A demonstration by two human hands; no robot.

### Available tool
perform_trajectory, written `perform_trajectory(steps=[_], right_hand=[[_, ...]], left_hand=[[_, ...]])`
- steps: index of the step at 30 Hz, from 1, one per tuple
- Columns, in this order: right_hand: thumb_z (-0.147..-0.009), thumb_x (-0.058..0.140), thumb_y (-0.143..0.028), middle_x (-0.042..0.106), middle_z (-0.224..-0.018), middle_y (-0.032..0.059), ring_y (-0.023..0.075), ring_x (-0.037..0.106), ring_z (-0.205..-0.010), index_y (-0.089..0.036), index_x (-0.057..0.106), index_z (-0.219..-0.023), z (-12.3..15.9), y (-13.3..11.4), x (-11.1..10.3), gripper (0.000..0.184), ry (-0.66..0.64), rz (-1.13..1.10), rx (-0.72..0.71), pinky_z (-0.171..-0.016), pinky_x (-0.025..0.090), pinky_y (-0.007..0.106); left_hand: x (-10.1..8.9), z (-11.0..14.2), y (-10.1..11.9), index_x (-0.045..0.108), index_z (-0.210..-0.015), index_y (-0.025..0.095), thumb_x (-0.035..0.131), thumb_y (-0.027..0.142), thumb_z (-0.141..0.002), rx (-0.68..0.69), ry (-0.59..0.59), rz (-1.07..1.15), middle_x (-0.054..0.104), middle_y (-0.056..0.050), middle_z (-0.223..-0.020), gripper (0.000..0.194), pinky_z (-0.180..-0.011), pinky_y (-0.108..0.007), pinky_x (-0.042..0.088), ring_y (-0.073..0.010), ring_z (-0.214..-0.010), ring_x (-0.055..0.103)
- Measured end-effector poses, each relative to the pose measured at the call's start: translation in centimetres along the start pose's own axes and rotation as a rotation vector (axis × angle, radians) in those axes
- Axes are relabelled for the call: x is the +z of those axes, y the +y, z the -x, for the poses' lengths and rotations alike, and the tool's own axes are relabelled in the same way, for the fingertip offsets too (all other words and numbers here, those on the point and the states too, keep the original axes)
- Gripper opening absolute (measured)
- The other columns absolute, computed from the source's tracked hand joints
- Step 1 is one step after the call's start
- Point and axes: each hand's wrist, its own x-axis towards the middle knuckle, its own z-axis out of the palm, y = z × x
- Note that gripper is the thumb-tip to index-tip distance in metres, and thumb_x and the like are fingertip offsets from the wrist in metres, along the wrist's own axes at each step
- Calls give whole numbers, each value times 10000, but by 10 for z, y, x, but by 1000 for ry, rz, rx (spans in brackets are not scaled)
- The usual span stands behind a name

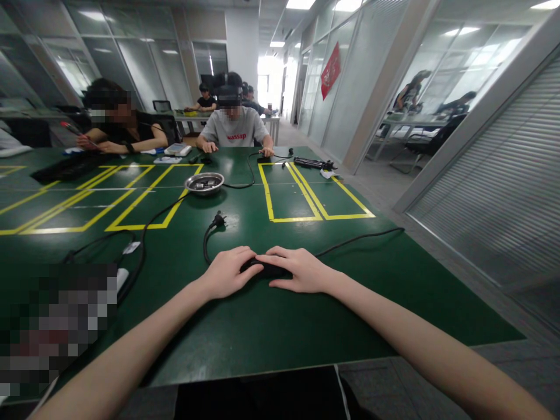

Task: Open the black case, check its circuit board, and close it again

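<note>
Black power adapter [273, 270] lies low over the green table [332, 332], between the two hands, which come in from opposite sides and nearly meet at its middle. The left hand [231, 270] is partly curled, thumb in front and fingers behind, holding the adapter's left end. The right hand [303, 270] is likewise half closed on the other end, index finger along the top and thumb below. Whether the adapter touches the tabletop cannot be told. Just beyond the left hand, a thick black cord [205, 240] bends up to a plug [220, 220]. A thinner cable [363, 236] extends rightward from behind the right hand. Farther beyond the left hand stands a metal bowl [205, 193] with small metal parts [203, 185] inside; yellow tape [297, 219] marks outlines beyond the right hand.
</note>
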Motion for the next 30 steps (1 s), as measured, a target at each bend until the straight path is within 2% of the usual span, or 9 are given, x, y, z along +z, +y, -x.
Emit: perform_trajectory(steps=[4, 8, 10, 12, 16, 20, 22, 26, 30], right_hand=[[-1027, 597, -450, 643, -1251, 120, 230, 720, -920, -258, 396, -1594, -4, -2, -2, 631, -78, 143, -7, -701, 586, 321], [-1049, 548, -431, 637, -1263, 120, 233, 723, -899, -267, 388, -1584, -4, 8, -3, 582, -102, 186, 141, -717, 585, 334], [-1040, 551, -413, 633, -1321, 122, 250, 728, -940, -260, 435, -1542, 0, 26, -5, 537, -8, 153, 295, -799, 594, 376], [-1022, 554, -380, 634, -1374, 124, 289, 709, -1074, -250, 477, -1501, 8, 50, -8, 503, 147, 112, 449, -906, 582, 420], [-980, 532, -349, 668, -1346, 156, 348, 668, -1175, -194, 560, -1413, 32, 101, -23, 461, 462, 94, 816, -981, 550, 485], [-984, 486, -370, 679, -1314, 173, 351, 644, -1202, -165, 546, -1418, 54, 126, -39, 484, 676, 147, 1101, -995, 530, 483], [-988, 490, -399, 670, -1327, 176, 354, 643, -1201, -176, 533, -1440, 61, 129, -44, 505, 637, 189, 1193, -987, 527, 481], [-976, 539, -451, 688, -1290, 182, 369, 686, -1128, -203, 568, -1437, 65, 128, -47, 525, 340, 225, 1360, -940, 541, 488], [-978, 532, -475, 698, -1310, 163, 370, 699, -1118, -229, 555, -1470, 63, 125, -46, 551, 215, 263, 1339, -921, 553, 487]], left_hand=[[2, 0, -1, 681, -928, 206, 494, 464, -1056, -11, -6, 27, 674, -24, -846, 343, -719, -294, 482, -196, -800, 634], [0, 0, -8, 674, -1229, 203, 544, 429, -1037, 45, 109, -18, 727, -93, -1124, 324, -930, -421, 526, -273, -1062, 649], [-2, 1, -14, 612, -1368, 209, 554, 399, -1032, 73, 207, -32, 675, -126, -1325, 390, -1072, -502, 478, -307, -1244, 594], [-3, 1, -20, 603, -1391, 219, 560, 373, -1026, 85, 254, -31, 637, -130, -1403, 399, -1143, -536, 434, -318, -1334, 546], [2, 2, -25, 666, -1294, 226, 591, 330, -1009, 84, 143, 5, 680, -113, -1332, 312, -1100, -508, 485, -299, -1284, 591], [8, 1, -22, 700, -1228, 223, 621, 307, -995, 84, 47, 9, 691, -102, -1312, 260, -1086, -495, 494, -287, -1266, 609], [8, 1, -20, 708, -1215, 231, 622, 311, -998, 84, 34, 8, 689, -97, -1321, 247, -1093, -492, 490, -282, -1269, 610], [7, 2, -20, 715, -1199, 228, 616, 309, -1004, 74, 14, 7, 687, -99, -1328, 233, -1100, -501, 485, -282, -1266, 614], [6, 2, -21, 710, -1206, 225, 615, 305, -1003, 72, 8, 7, 681, -104, -1337, 238, -1102, -508, 485, -284, -1273, 612]])
